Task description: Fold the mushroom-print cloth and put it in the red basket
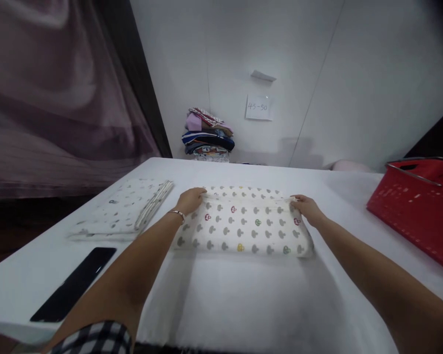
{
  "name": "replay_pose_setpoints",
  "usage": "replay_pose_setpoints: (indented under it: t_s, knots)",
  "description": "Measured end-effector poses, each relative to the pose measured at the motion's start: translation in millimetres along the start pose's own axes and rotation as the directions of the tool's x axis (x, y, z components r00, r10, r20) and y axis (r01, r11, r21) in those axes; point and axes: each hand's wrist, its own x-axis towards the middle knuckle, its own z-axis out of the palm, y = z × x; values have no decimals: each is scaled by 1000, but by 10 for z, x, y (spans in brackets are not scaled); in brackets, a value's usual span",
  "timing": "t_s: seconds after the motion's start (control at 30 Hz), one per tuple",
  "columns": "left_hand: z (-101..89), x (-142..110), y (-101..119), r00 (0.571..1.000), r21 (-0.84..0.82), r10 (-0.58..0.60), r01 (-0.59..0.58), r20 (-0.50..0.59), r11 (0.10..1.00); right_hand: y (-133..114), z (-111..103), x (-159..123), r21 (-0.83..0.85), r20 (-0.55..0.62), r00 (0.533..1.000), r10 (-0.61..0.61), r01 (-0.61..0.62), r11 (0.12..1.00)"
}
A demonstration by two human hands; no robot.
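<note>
A white cloth printed with grey, red, green and yellow mushrooms (239, 231) lies folded on the white table before me. My left hand (191, 200) pinches its upper left part, and my right hand (307, 209) pinches the upper right. Between the two hands the gripped edge runs as a nearly straight line, with a strip of the same print showing beyond it. The fingertips are partly hidden in the fabric.
Another folded white cloth (121, 204) sits at the left, with a dark phone-like slab (74, 285) nearer me. A red plastic basket (417, 211) stands at the right. Stacked clothes (208, 135) rise behind the table (243, 300) by the wall, under a paper marked "45-50" (259, 107).
</note>
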Motion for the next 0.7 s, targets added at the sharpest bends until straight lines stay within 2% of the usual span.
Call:
replay_pose_setpoints:
  t_s: [0.1, 0.2, 0.37, 0.53, 0.7]
  knots:
    - [126, 271, -53, 1000, 5, -23, 23, 7, 1000, 112, 130, 305, -45, -15, 1000, 6, -7, 999]
    - [251, 554, -133, 997, -3, -75, 75, 1, 997, 204, 259, 617, -139, -52, 998, -39, 31, 990]
    - [514, 937, -224, 993, -45, -92, 89, -68, 995, 302, 469, 1074, -227, -123, 987, -108, 78, 971]
    - [755, 1075, -264, 995, -33, -95, 94, -31, 995, 347, 604, 1303, -376, -145, 976, -160, 96, 922]
    - [827, 1091, -327, 998, -3, -65, 65, 3, 998, 379, 665, 1336, -432, -133, 980, -146, 75, 899]
